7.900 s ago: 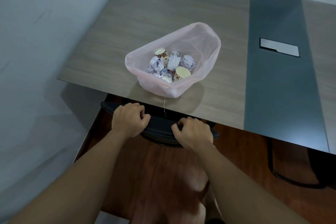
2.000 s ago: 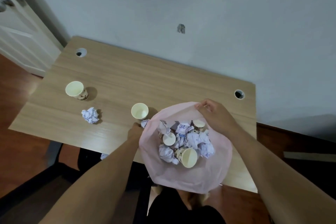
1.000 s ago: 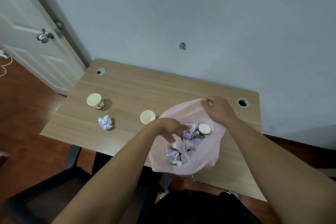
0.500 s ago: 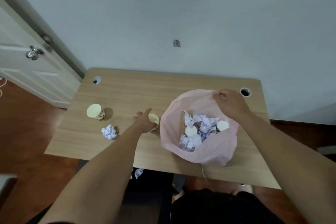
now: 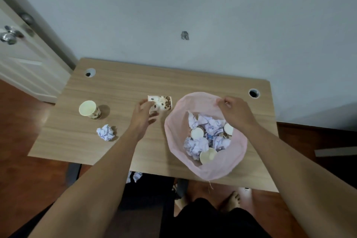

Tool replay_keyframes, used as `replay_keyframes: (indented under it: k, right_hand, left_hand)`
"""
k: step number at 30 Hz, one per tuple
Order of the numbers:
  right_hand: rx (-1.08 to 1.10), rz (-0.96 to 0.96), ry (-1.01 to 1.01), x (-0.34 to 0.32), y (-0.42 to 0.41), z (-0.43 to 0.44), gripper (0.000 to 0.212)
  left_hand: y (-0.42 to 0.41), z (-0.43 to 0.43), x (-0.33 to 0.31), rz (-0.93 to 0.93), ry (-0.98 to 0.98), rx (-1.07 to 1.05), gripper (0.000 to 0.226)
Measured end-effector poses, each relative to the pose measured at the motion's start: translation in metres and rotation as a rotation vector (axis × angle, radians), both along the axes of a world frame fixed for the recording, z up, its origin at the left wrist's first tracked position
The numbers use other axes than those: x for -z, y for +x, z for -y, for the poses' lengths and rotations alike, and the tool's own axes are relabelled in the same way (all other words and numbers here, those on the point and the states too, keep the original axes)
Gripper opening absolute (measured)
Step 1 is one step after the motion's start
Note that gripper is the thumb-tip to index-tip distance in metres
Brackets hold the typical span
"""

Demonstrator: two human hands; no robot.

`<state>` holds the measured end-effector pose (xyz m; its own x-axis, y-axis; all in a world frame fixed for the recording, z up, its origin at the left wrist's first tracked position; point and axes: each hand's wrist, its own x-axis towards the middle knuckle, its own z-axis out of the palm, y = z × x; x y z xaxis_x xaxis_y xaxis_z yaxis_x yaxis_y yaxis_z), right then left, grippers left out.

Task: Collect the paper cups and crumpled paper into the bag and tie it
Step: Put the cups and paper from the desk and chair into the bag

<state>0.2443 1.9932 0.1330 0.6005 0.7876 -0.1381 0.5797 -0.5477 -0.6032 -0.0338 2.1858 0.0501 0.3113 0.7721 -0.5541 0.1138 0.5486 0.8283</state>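
Just left of the pink bag, now lifting a spotted paper cup off the worktop, tipped on its side; half a second back, only reaching for it upright. Left hand clamping its grip on that cup; right hand pinching the bag's far rim, holding the mouth open. Probably heading for a drop inside. Leaving one cup and one crumpled paper waiting at left, plus a wad on the chair below.
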Motion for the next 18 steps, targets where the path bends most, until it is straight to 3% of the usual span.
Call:
replay_keyframes:
  k: [4, 6, 9, 13, 18]
  right_hand:
    - [0.048, -0.032, 0.006, -0.003, -0.006, -0.006, 0.038]
    - [0.051, -0.045, 0.016, -0.007, -0.011, -0.008, 0.037]
    - [0.052, -0.094, 0.039, -0.013, -0.017, -0.009, 0.032]
    - [0.046, -0.116, 0.056, -0.017, -0.024, -0.004, 0.029]
    - [0.06, -0.117, 0.087, -0.022, -0.027, 0.016, 0.033]
  left_hand:
    - [0.013, 0.011, -0.047, 0.247, -0.112, 0.402, 0.052]
    - [0.025, 0.025, -0.054, 0.195, -0.109, 0.622, 0.051]
    - [0.046, 0.054, -0.051, -0.039, -0.03, 0.873, 0.058]
    - [0.066, 0.085, -0.022, -0.318, 0.058, 0.858, 0.079]
    - [0.05, 0.1, -0.008, -0.435, 0.178, 0.82, 0.127]
